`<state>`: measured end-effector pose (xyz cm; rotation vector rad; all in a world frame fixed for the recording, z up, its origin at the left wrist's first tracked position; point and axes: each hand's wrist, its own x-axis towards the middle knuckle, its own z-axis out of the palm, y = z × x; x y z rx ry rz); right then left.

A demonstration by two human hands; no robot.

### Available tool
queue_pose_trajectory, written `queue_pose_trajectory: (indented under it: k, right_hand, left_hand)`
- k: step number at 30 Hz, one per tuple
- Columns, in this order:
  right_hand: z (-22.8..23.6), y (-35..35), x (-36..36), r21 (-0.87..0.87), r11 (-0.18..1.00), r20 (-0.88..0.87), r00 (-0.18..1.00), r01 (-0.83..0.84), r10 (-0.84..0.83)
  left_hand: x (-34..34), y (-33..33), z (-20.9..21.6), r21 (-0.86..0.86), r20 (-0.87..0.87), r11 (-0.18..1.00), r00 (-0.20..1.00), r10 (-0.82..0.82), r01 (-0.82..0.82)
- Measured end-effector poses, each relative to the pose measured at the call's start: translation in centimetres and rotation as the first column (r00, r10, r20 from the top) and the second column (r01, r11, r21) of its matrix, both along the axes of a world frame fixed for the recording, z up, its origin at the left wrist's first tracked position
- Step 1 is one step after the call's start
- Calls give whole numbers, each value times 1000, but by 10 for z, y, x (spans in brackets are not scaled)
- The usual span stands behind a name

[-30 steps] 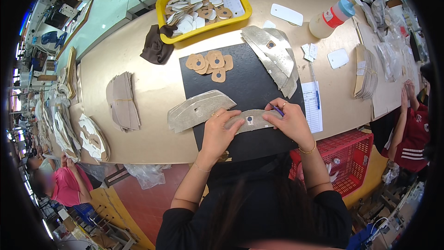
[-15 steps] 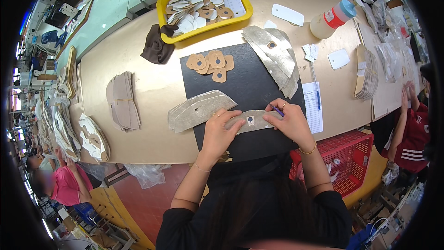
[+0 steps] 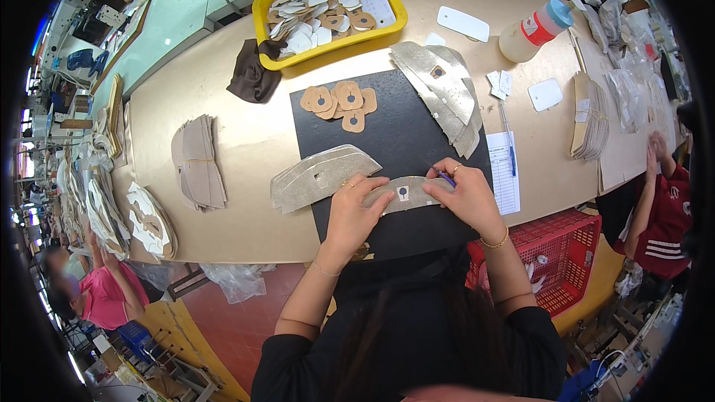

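Over the black mat [image 3: 417, 234], my left hand [image 3: 356, 208] and my right hand [image 3: 468, 193] grip the two ends of a curved grey-beige fabric piece [image 3: 422, 195]. A white-edged keyhole opening [image 3: 403, 193] shows in it, left of its middle. A thin purple tool [image 3: 445, 176], perhaps a pen, is also tucked in my right fingers; its tip is hard to see. Beside my left hand rests a stack of similar pieces [image 3: 313, 177] with a small square hole. Further up the mat lie several tan patches with keyhole cuts [image 3: 352, 120], and another grey stack [image 3: 454, 104] fans out at the right.
A yellow tray [image 3: 328, 58] of white and tan pieces stands at the back, a dark cloth [image 3: 252, 78] against it. A glue-like bottle [image 3: 532, 33] and a paper sheet with a blue pen [image 3: 512, 160] are on the right. A red crate [image 3: 581, 253] sits below the table edge.
My hands and the fabric piece hold almost the same place, with only a slight shift of the right fingers. At the far left, a person in pink has leaned over.
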<state>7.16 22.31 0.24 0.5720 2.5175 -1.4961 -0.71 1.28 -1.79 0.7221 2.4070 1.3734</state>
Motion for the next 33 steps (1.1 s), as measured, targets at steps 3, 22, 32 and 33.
queue_pose_trajectory:
  k: [3,22,32,33]
  right_hand:
    - [0,0,0,-9,1000,32,999,9,-8]
    - [-6,-8,1,158,987,-55,998,-14,23]
    - [-3,-8,-1,173,984,-30,999,-29,35]
    - [-2,-8,-1,173,984,-19,999,-32,36]
  left_hand:
    - [1,0,1,-24,61,1000,998,12,-10]
    - [7,3,5,-55,13,998,999,40,-39]
    - [21,9,16,-320,-262,944,965,-9,-79]
    - [21,8,16,-322,-358,942,933,-32,-91]
